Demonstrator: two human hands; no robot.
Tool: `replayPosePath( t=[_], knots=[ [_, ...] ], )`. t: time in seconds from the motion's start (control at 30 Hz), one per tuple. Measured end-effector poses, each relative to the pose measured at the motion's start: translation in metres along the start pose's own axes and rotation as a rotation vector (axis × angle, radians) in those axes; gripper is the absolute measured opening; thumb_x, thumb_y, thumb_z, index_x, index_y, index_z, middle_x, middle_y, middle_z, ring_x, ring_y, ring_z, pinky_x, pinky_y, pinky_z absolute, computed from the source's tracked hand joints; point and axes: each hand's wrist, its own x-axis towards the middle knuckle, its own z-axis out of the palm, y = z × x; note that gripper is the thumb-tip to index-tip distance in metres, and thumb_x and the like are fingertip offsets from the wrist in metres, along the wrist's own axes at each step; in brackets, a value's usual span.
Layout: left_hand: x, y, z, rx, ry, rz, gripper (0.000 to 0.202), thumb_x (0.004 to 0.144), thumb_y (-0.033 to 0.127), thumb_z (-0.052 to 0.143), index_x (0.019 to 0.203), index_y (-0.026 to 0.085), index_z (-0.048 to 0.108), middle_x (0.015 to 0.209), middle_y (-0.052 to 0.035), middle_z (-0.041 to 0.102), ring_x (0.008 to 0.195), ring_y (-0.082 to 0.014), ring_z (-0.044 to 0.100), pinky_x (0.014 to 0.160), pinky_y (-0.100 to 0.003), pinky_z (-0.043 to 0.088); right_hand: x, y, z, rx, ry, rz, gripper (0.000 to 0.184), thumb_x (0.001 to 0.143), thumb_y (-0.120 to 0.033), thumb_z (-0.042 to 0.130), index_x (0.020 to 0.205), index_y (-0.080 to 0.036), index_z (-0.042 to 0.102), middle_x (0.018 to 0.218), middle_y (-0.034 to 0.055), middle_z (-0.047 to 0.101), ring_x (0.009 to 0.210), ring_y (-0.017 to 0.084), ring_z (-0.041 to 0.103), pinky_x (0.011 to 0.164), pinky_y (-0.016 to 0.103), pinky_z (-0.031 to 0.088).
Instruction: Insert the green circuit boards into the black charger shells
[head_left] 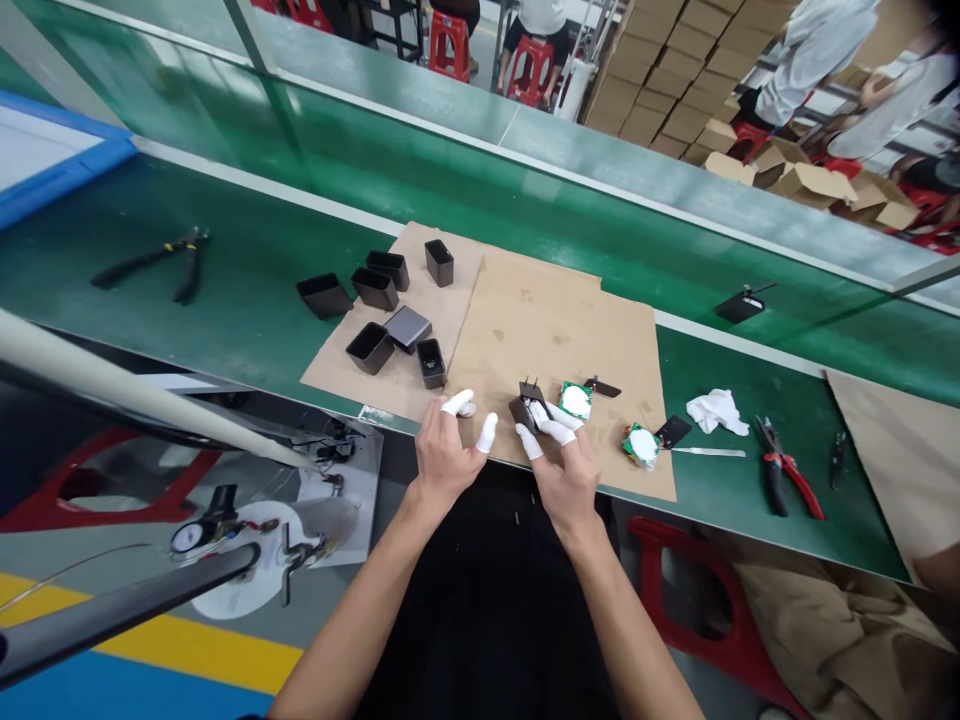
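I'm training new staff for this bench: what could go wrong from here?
The right hand alone holds the black casing near the front edge of the green table, so a slip might send it over. The nearer white-topped circuit board lies close beside that hand and might get knocked.

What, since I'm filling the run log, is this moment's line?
left hand: empty, open | right hand: holding black case | nearby: green-and-white board
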Motion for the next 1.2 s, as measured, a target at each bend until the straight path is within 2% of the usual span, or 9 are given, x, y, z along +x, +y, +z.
replayPosePath(
  t=[0.13,0.27,0.47,0.67,0.9,1.07,1.2],
  knots=[
    [-0.0001,-0.0005,0.0005,-0.005,0.002,0.005,0.036,0.100,0.030,0.074,0.132,0.018,0.060,0.093,-0.0070,0.072,0.087,-0.0254,0.069,0.083,-0.039,0.057,-0.0001,-0.0022,0.0003,-0.022,-0.005,-0.036,0.019,0.096,-0.028,0.083,0.115,-0.027,0.080,0.129,0.0101,0.084,0.119,0.028,0.082,0.105,0.049,0.070],
    [-0.0019,-0.0023,0.0012,-0.011,-0.004,-0.004,0.036,0.100,0.030,0.074,0.132,0.019,0.060,0.094,-0.0067,0.073,0.087,-0.0249,0.070,0.082,-0.039,0.057,-0.0051,0.0019,0.0017,-0.046,0.023,-0.038,0.032,0.096,-0.031,0.084,0.125,-0.024,0.074,0.125,0.0113,0.084,0.115,0.029,0.083,0.103,0.050,0.071],
    [-0.0037,-0.0048,0.0008,-0.026,-0.020,-0.014,0.037,0.100,0.032,0.074,0.132,0.020,0.061,0.094,-0.0070,0.073,0.088,-0.0255,0.071,0.083,-0.040,0.058,-0.0022,-0.0011,-0.0003,-0.065,-0.004,-0.069,0.023,0.095,-0.026,0.084,0.118,-0.027,0.080,0.125,0.0094,0.085,0.115,0.028,0.083,0.103,0.045,0.071],
    [-0.0018,-0.0030,-0.0008,-0.023,-0.009,0.005,0.036,0.100,0.030,0.073,0.131,0.019,0.060,0.093,-0.0070,0.072,0.087,-0.0250,0.070,0.081,-0.039,0.057,-0.0021,-0.0036,0.0016,-0.083,0.017,-0.090,0.030,0.097,-0.028,0.082,0.128,-0.027,0.079,0.125,0.0099,0.084,0.114,0.028,0.083,0.103,0.045,0.071],
    [-0.0017,-0.0025,-0.0024,-0.007,-0.005,0.025,0.035,0.100,0.030,0.074,0.131,0.019,0.060,0.094,-0.0069,0.073,0.086,-0.0250,0.070,0.082,-0.039,0.057,-0.0032,-0.0026,0.0009,-0.103,-0.032,-0.110,0.032,0.101,-0.028,0.077,0.133,-0.029,0.079,0.129,0.0095,0.083,0.116,0.027,0.083,0.104,0.044,0.070],
    [-0.0018,-0.0032,-0.0023,-0.009,-0.001,0.032,0.036,0.100,0.029,0.074,0.131,0.018,0.060,0.094,-0.0072,0.073,0.087,-0.0252,0.070,0.082,-0.038,0.057,-0.0029,-0.0032,0.0027,-0.148,-0.021,-0.116,0.045,0.102,-0.029,0.076,0.147,-0.028,0.071,0.129,0.0118,0.082,0.115,0.028,0.083,0.101,0.044,0.071],
    [-0.0028,-0.0045,-0.0015,-0.009,-0.003,0.037,0.037,0.100,0.030,0.074,0.131,0.017,0.060,0.094,-0.0078,0.073,0.088,-0.0253,0.070,0.082,-0.037,0.056,-0.0010,-0.0053,0.0025,-0.181,-0.086,-0.122,0.039,0.106,-0.028,0.072,0.144,-0.025,0.073,0.127,0.0133,0.081,0.114,0.027,0.082,0.098,0.041,0.070]
  ],
)
